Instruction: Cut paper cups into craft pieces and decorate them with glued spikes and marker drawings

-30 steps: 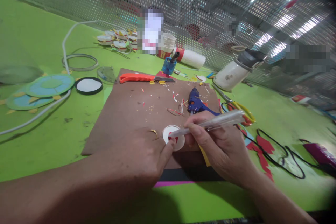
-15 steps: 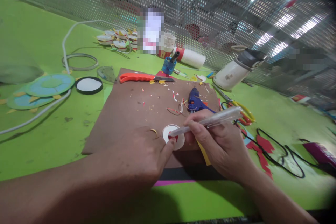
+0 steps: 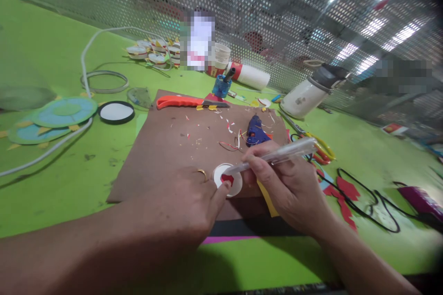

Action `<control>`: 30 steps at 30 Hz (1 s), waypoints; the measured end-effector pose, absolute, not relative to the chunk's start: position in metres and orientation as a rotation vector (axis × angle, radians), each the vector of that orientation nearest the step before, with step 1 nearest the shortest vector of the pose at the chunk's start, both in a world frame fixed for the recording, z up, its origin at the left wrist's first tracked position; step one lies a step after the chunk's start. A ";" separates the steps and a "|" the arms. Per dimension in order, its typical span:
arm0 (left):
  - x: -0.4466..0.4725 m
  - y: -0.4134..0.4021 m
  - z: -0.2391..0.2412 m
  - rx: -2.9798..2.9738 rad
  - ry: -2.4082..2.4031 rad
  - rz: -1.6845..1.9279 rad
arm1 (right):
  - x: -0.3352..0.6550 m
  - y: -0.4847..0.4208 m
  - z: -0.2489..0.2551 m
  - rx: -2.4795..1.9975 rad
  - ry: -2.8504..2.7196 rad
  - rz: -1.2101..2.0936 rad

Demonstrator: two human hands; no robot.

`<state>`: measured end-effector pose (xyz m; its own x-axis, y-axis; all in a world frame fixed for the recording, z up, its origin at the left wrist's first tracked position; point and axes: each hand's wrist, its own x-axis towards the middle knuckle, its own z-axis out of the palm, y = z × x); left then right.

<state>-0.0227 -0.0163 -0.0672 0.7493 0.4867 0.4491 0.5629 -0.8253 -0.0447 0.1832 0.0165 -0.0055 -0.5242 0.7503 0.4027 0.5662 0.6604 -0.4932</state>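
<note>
A small white disc (image 3: 236,186), like a round lid, lies at the near part of the brown board, with a red paper piece (image 3: 226,178) on it. My left hand (image 3: 187,203) is closed at the disc's left edge, a fingertip pressing on the red piece. Its other fingers are curled and partly hidden. In my right hand (image 3: 287,179) a clear-barrelled pen (image 3: 277,156) is gripped, slanting down to the left. The pen's tip meets the disc at the red piece's upper edge. A strip of yellow paper (image 3: 268,200) shows below my right hand.
On the brown board (image 3: 166,147) lie an orange-handled utility knife (image 3: 180,102), a blue glue gun (image 3: 256,130) and paper scraps. Scissors (image 3: 323,150) and red scraps (image 3: 348,188) lie right. Behind stand a bottle (image 3: 304,97) and paper cups (image 3: 254,76). Blue-green discs (image 3: 64,113) lie left.
The pen tip has shifted slightly up on the disc, showing more of the red piece. My left hand stays pressed in place. The whole view has moved a little.
</note>
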 end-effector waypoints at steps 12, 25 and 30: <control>-0.025 -0.018 -0.073 -2.792 -0.872 -0.639 | 0.182 0.018 -0.007 -1.001 -2.261 0.421; -0.025 -0.020 -0.072 -2.766 -0.889 -0.600 | 0.181 0.018 -0.008 -0.969 -2.134 0.521; -0.026 -0.020 -0.073 -2.778 -0.892 -0.614 | 0.183 0.017 -0.007 -0.987 -2.141 0.533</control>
<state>-0.0260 -0.0197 -0.0733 0.7379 0.5210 0.4290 0.5865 -0.8095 -0.0257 0.1827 0.0165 -0.0069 -0.4573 0.7786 0.4297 0.4865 0.6235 -0.6120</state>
